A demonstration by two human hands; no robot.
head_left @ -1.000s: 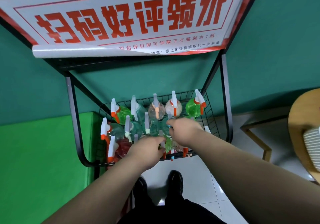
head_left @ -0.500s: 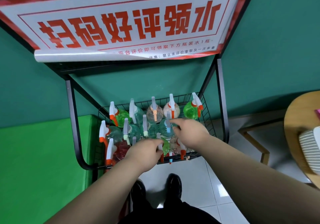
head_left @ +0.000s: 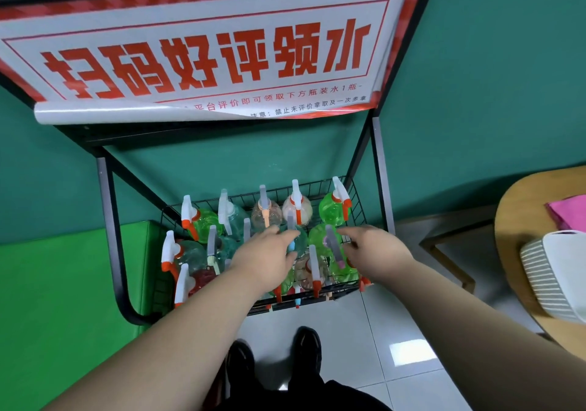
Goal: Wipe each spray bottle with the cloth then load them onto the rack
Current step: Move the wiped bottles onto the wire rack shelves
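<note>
Head view, fingers: my left hand (head_left: 266, 256) and right hand (head_left: 379, 252) reach out loosely spread, gripping nothing.
Nearest bottles: left hand at the blue-trigger bottle (head_left: 298, 242), right hand at the green bottle (head_left: 318, 236), probably to nudge them upright.
Rack: wire basket (head_left: 356, 201) packed with spray bottles (head_left: 331, 212), triggers facing me.
Cloth: pink cloth (head_left: 567, 212) lies well apart on the round table (head_left: 513, 214), so wiping looks finished.

rack (head_left: 356, 202): black wire basket; spray bottles (head_left: 266, 214): upright, crowded inside; cloth (head_left: 567, 214): pink, far right
</note>
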